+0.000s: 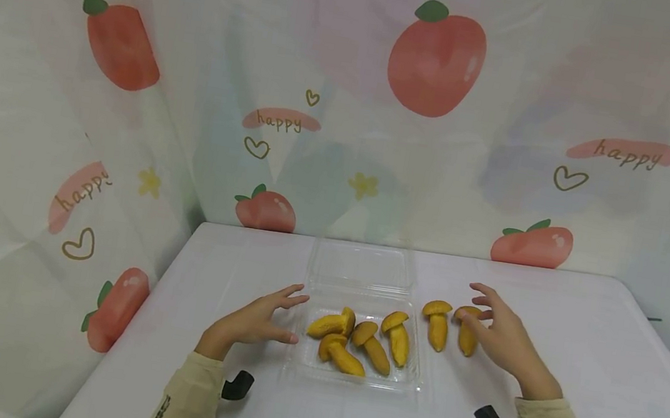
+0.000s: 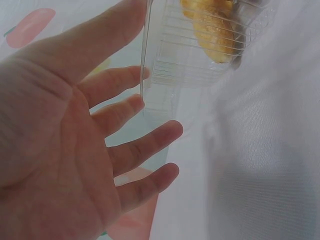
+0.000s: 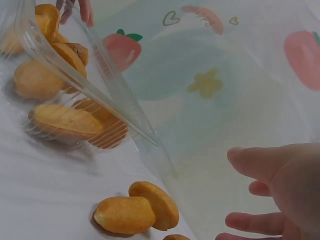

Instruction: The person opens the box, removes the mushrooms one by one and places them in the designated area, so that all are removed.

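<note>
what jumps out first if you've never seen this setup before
Yellow toy mushrooms: four lie in a clear plastic box at the middle of the white table, and two more lie just right of it. The right hand hovers by those two; the left hand sits beside the box, fingers spread.

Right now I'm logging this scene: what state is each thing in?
clear clamshell box: open, lid back.
mushrooms in the box: four, lying down.
mushrooms on the table: two, outside the box.
left hand: open, beside the box.
right hand: open, at the loose mushrooms.
</note>
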`<state>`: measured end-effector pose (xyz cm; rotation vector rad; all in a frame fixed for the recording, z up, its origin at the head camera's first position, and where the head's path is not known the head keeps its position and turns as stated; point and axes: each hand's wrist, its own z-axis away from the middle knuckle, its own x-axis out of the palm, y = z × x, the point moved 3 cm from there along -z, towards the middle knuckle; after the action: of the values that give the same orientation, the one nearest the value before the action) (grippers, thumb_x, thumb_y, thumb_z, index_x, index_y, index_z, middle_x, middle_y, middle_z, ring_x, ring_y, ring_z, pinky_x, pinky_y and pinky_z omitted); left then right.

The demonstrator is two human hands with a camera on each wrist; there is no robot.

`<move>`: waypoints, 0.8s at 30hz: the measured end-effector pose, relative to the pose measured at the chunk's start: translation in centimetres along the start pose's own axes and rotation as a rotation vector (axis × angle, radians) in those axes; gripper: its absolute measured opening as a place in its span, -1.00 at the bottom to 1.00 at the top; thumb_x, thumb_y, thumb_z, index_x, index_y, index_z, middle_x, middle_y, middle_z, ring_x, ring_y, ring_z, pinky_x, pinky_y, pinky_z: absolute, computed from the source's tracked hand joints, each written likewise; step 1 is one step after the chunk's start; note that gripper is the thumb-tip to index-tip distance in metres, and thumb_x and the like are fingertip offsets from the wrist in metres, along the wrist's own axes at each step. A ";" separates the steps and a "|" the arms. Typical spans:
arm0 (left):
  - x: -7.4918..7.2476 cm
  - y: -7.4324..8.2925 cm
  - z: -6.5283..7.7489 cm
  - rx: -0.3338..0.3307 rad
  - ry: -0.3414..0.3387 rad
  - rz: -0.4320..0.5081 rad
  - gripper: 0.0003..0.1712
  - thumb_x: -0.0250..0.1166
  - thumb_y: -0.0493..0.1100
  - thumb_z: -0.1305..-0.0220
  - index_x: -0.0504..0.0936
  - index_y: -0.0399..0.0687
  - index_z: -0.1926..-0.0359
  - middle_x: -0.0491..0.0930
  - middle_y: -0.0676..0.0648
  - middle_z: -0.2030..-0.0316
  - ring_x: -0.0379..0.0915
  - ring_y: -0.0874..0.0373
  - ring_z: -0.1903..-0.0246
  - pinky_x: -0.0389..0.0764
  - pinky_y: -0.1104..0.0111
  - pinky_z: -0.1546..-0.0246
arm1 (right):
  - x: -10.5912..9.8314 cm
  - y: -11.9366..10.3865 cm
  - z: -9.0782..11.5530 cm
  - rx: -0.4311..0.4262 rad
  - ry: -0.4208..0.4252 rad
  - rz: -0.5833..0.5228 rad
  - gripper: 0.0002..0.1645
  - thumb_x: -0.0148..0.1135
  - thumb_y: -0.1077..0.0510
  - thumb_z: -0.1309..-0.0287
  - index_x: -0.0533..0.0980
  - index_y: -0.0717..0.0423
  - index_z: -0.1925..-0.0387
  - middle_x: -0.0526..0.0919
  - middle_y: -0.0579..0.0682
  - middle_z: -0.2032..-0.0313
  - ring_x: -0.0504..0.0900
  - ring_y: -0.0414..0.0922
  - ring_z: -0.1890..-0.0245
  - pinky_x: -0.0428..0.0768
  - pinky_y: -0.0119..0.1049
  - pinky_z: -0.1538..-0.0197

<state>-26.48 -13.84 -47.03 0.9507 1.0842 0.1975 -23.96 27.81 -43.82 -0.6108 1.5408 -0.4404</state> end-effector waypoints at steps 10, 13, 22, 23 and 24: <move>-0.1 0.0 0.0 0.010 -0.002 -0.004 -0.07 0.49 -0.09 -0.21 0.27 -0.05 -0.53 0.00 -0.11 -0.62 0.00 -0.24 -0.56 0.10 -0.29 -0.47 | 1.1 -2.2 0.2 -0.036 -0.015 -0.020 -0.25 0.22 0.02 -0.40 0.19 0.19 -0.46 0.49 0.43 -0.23 0.58 0.27 -0.08 0.65 0.20 -0.05; 0.0 -0.1 0.0 0.011 0.002 -0.004 -0.06 0.51 -0.09 -0.19 0.28 -0.05 -0.52 0.01 -0.10 -0.62 -0.01 -0.24 -0.56 0.11 -0.28 -0.47 | 1.4 -2.7 0.3 -0.051 -0.016 -0.022 -0.25 0.23 0.02 -0.39 0.20 0.19 -0.45 0.50 0.42 -0.21 0.61 0.21 0.01 0.71 0.08 0.04; -0.1 0.1 -0.1 0.001 0.010 0.007 -0.03 0.54 -0.10 -0.14 0.29 -0.04 -0.52 0.02 -0.10 -0.61 -0.05 -0.23 -0.58 0.10 -0.28 -0.47 | 2.4 -3.9 0.4 -0.088 -0.032 -0.034 -0.26 0.26 -0.01 -0.37 0.23 0.14 -0.43 0.55 0.36 -0.18 0.59 0.12 0.03 0.72 -0.08 0.11; -0.1 0.1 -0.1 0.001 0.011 0.006 -0.03 0.54 -0.10 -0.13 0.29 -0.05 -0.52 0.02 -0.10 -0.61 -0.05 -0.23 -0.58 0.10 -0.28 -0.47 | 2.5 -4.0 0.5 -0.091 -0.038 -0.036 -0.26 0.25 -0.01 -0.37 0.23 0.14 -0.44 0.55 0.36 -0.19 0.59 0.14 0.00 0.72 -0.03 0.08; -0.1 0.1 -0.1 0.002 0.012 0.005 -0.03 0.54 -0.10 -0.13 0.29 -0.05 -0.52 0.03 -0.11 -0.61 -0.05 -0.24 -0.57 0.10 -0.29 -0.47 | 2.7 -4.1 0.5 -0.094 -0.042 -0.038 -0.26 0.25 -0.01 -0.37 0.23 0.14 -0.44 0.55 0.35 -0.19 0.59 0.16 -0.02 0.72 0.00 0.05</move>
<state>-26.57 -13.81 -46.94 0.9547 1.0935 0.2068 -23.02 22.99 -43.38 -0.7192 1.5184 -0.3832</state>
